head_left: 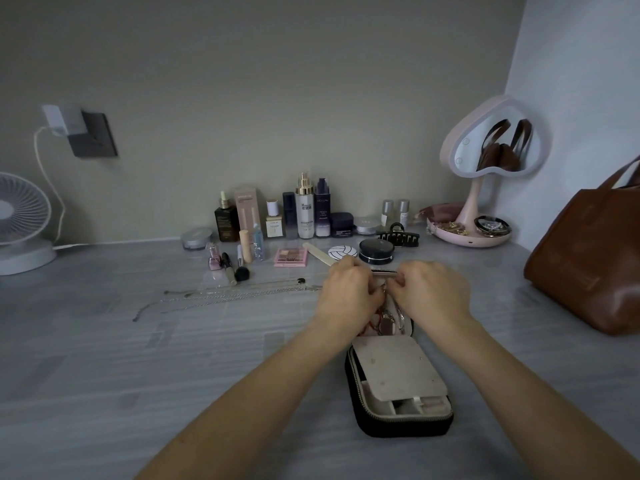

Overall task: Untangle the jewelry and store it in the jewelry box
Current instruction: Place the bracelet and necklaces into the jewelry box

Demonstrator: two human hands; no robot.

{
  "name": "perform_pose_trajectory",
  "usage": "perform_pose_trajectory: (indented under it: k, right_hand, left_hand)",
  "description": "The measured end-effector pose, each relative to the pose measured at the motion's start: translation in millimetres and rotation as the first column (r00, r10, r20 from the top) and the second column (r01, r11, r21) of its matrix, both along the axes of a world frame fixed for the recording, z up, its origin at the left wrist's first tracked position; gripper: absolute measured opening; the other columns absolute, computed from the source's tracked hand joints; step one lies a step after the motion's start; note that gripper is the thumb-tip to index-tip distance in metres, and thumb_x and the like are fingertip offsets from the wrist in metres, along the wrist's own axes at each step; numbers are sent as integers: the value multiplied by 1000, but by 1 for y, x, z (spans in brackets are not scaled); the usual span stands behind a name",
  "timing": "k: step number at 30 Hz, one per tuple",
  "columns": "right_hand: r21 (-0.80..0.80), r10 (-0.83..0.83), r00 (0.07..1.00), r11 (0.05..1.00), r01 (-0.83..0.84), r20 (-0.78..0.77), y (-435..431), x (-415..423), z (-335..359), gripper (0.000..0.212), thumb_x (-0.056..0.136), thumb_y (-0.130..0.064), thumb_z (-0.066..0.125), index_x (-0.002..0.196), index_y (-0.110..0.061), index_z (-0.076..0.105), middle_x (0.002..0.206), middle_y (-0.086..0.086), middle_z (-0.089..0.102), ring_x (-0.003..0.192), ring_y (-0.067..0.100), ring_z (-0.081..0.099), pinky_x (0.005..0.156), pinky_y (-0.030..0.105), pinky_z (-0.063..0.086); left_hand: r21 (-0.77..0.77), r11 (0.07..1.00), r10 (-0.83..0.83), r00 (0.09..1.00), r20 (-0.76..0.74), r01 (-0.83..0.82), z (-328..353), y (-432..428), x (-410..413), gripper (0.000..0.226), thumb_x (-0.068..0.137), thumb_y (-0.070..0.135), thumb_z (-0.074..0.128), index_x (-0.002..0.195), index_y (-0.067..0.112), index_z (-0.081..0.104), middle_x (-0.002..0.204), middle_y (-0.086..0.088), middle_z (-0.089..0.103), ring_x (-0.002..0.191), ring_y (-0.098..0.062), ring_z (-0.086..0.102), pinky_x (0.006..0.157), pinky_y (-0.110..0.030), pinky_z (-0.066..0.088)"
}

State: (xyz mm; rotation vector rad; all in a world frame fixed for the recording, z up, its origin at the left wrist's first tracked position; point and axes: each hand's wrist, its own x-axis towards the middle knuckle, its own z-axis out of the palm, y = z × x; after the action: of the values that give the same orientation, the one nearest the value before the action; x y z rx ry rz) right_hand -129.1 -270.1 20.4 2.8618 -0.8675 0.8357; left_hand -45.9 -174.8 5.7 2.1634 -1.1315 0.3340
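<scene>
A black zip jewelry box (398,386) lies open on the grey table, its beige flap folded over the near half. Its far lid half holds hanging jewelry (384,323) with red and silver pieces. My left hand (349,289) and my right hand (429,292) meet over the far end of the lid, fingers pinched together on a small silver piece of jewelry (385,285). Several thin silver chains (225,296) lie stretched out on the table to the left of my hands.
Cosmetic bottles and jars (304,216) line the back wall, with a pink palette (291,257), a black compact (376,251) and a hair claw (398,237). A heart-shaped mirror (491,150) and brown bag (588,258) stand right; a fan (20,220) stands left.
</scene>
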Motion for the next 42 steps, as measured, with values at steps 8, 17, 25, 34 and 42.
perform_pose_trajectory:
  k: [8,17,25,34,42]
  right_hand:
    - [60,-19,998,998,23,-57,-8,-5,-2,22,82,-38,55,83,-16,60,92,8,66,90,31,61,62,28,38]
    - [84,30,1000,996,-30,1,-3,-11,-1,24,83,-40,55,77,-17,61,84,4,66,85,29,61,59,27,35]
    - [100,13,998,995,-19,56,-2,-7,-3,25,84,-39,54,72,-17,57,80,5,65,80,30,60,58,26,35]
    - [247,32,997,969,-14,-72,-3,-7,-3,11,76,-33,61,74,-23,58,93,1,64,90,27,59,65,27,36]
    - [337,121,990,931,-139,73,-4,-20,2,32,69,-46,71,57,-24,50,60,-9,52,66,14,51,52,25,32]
  left_hand:
    - [-123,991,-63,997,-37,58,-18,3,11,21,74,20,71,65,6,58,86,2,46,81,-14,47,70,-21,38]
    - [-227,971,-74,997,-12,70,-23,4,12,31,75,20,71,56,11,48,81,4,49,77,-14,49,65,-20,41]
    - [-246,969,-22,1000,-4,21,-23,2,14,30,75,19,69,54,6,52,77,-1,52,74,-17,50,64,-26,40]
    - [-286,958,-36,999,-16,30,-25,-1,16,30,74,17,68,53,4,51,75,0,52,72,-16,50,60,-23,40]
    - [-352,927,-112,991,75,131,-26,-3,18,33,73,21,71,50,8,50,80,7,51,77,-11,52,68,-15,38]
